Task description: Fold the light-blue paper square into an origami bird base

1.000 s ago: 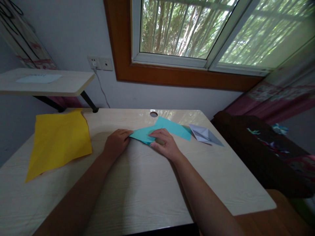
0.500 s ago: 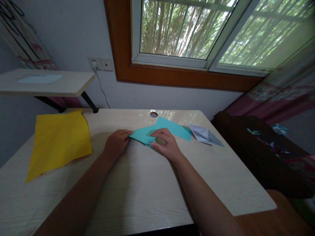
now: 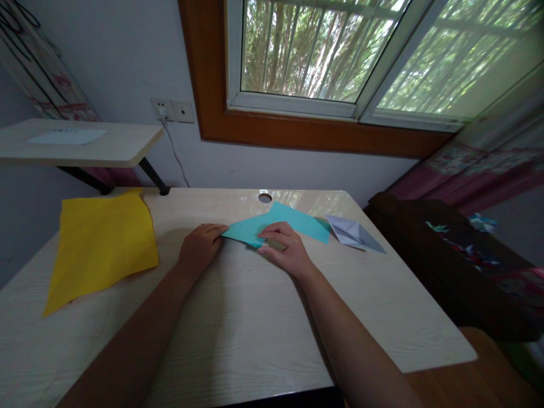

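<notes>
Head view: teal paper point(image 3: 289, 222) lies flat mid-table point(image 3: 238, 328), far of centre. Left hand point(image 3: 199, 248), fingers curled, presses its left tip. Right hand point(image 3: 284, 248), fingers bent flat, pins the near edge. Yellow sheet point(image 3: 102, 243) lies left; white folded paper point(image 3: 352, 233) right.

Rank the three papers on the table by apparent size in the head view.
1. Flat yellow paper sheet, largest.
2. Folded turquoise paper under both hands.
3. Folded pale lilac paper piece, smallest.
</notes>
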Demonstrator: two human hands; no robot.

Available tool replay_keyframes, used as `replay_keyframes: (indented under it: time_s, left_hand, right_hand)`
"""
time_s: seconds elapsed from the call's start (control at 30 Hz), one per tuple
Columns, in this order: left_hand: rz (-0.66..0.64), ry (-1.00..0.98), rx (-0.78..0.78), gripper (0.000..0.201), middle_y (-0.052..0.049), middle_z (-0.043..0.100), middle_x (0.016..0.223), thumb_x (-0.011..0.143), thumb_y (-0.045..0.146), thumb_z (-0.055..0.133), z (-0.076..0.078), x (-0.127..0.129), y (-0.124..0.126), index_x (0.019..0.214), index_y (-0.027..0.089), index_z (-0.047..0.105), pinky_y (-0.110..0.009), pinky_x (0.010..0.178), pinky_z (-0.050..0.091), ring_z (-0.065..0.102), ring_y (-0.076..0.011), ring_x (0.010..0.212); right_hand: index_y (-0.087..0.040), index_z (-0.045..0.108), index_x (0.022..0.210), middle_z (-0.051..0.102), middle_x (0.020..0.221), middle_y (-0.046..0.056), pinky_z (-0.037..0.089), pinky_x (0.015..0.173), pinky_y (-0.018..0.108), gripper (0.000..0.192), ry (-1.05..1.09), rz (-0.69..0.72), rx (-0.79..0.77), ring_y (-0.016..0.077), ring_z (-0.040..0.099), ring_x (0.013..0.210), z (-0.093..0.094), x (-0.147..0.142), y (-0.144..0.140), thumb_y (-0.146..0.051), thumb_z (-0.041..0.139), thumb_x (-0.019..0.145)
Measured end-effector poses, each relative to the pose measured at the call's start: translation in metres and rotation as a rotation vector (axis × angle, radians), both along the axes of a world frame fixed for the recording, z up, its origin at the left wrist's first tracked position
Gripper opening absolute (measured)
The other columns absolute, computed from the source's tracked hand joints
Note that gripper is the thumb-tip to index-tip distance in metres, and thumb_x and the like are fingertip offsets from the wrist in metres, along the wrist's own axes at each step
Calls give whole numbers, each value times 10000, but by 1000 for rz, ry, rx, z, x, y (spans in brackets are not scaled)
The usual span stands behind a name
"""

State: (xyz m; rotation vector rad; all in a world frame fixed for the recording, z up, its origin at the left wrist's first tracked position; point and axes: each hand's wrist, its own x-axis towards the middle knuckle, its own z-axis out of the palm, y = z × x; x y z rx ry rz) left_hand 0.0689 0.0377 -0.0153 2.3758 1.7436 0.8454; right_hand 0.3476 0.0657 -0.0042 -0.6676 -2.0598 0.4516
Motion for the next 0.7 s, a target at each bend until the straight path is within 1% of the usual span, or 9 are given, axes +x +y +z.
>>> replay_keyframes:
  time_s: [0.27,0.37,0.47,0.53,0.6,0.67,0.7]
  left_hand:
    - [1,-4,4,397,-76,741,1228,880,137,561,2,1,-1,1225,226,737,-460,1060,515,671,-285,1148]
    - [-6,-10,9,405,-77,739,1230,880,129,549,-1,0,1,1227,224,735,-461,1071,511,669,-280,1156]
    - [-39,-14,52,395,-75,735,1237,898,127,530,-5,-2,3,1226,222,730,-479,1104,487,650,-277,1193]
    - [-85,-15,97,401,-61,724,1261,911,126,527,-7,-2,5,1252,233,711,-496,1146,447,592,-282,1284]
    - [-90,-27,170,416,-62,671,1348,928,164,552,-7,-1,6,1322,248,659,-528,1193,384,477,-298,1407]
    - [-15,-74,271,465,-99,577,1448,940,270,613,-8,1,7,1403,249,579,-570,1224,312,366,-325,1481]
    - [38,-114,317,525,-127,528,1480,936,342,643,-9,2,7,1440,243,533,-584,1231,284,336,-337,1493]
  right_hand:
    - [-278,747,1141,701,1055,72,544,888,410,275,-9,-16,-1,223,652,992,1,1,-2,-330,769,871]
    - [-279,749,1135,706,1031,69,540,870,410,262,-23,-34,35,222,647,970,-1,1,0,-303,762,874]
    - [-276,757,1105,715,1005,68,535,841,406,205,-36,-64,84,217,642,936,-3,1,3,-248,706,909]
    - [-271,763,1081,723,989,66,534,828,403,191,-56,-74,113,215,644,921,-5,1,4,-215,655,933]
    - [-256,763,1066,731,976,68,543,795,376,188,-51,-97,107,204,656,895,-6,1,4,-203,624,952]
    - [-240,759,1054,740,960,65,553,768,342,169,-13,-149,67,189,676,872,-6,2,3,-212,618,966]
    - [-235,756,1048,746,952,61,557,763,329,159,6,-181,46,184,686,865,-6,2,2,-218,618,970]
